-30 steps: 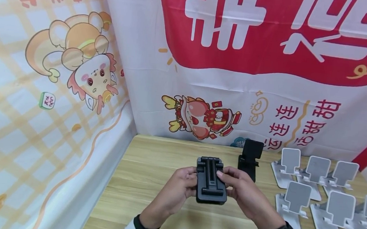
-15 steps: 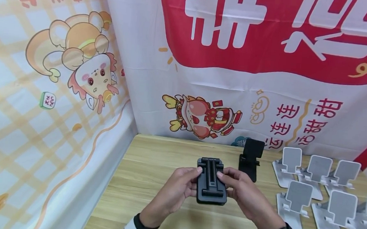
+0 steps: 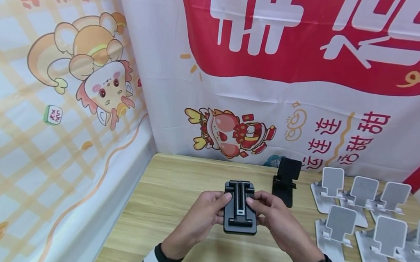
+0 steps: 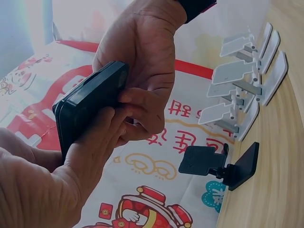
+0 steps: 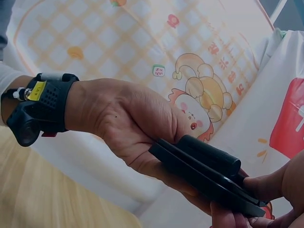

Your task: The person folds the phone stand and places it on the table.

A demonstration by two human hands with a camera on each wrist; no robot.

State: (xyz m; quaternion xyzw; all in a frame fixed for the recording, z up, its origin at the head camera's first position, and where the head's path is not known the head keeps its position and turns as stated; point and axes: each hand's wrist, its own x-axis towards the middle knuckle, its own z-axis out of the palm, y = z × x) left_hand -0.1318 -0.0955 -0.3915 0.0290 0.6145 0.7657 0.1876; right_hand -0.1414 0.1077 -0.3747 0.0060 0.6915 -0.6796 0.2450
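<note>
Both hands hold a folded black phone stand [image 3: 239, 228] above the table. My left hand [image 3: 207, 213] grips its left edge, thumb on the upper face and fingers beneath. On the opposite edge, my right hand [image 3: 277, 218] pinches it with the thumb lying near the central arm. The left wrist view shows the stand's thin side [image 4: 90, 90] between the two hands, with fingers spread under it. In the right wrist view the black hinge bar [image 5: 209, 154] stands out from the flat base. Behind my right hand, an unfolded black phone stand [image 3: 285, 180] stands on the table.
Several unfolded white-and-grey phone stands [image 3: 339, 227] stand in two rows at the right of the wooden table [image 3: 176, 177]. A printed cloth [image 3: 167, 103] hangs along the back edge, and another patterned cloth [image 3: 77, 170] covers the left side.
The left thumb has come up onto the stand's upper face. The stand has tilted slightly, and a light slot now shows along its central arm. Both hands keep their hold.
</note>
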